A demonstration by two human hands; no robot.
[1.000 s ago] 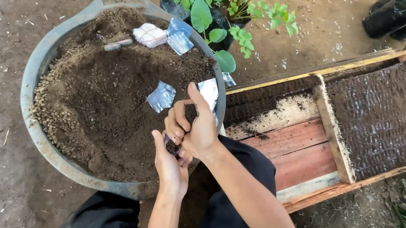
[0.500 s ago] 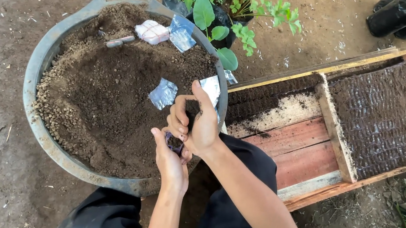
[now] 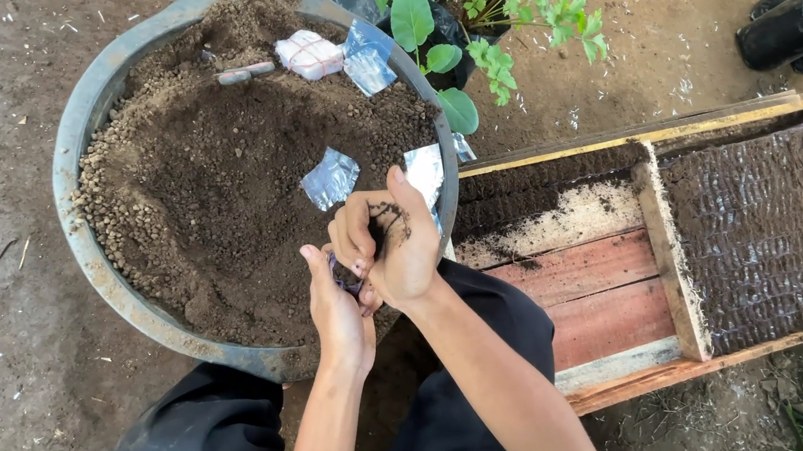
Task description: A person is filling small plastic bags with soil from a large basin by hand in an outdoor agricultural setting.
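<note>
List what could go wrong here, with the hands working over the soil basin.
1. The left hand cups something small and dark while the right hand pinches soil over it at the grey basin's rim; soil may spill onto the dark trousers.
2. Loose silvery packets lie on the soil near the hands; they could get buried.
3. The soil-filled wooden tray sits close to the right elbow and might be bumped.

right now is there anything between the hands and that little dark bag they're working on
Nothing visible. The left hand cups the small dark bag from below and the right hand pinches it from above, both touching it over the soil in the grey basin. The loose silvery bags lie apart, further in.
</note>
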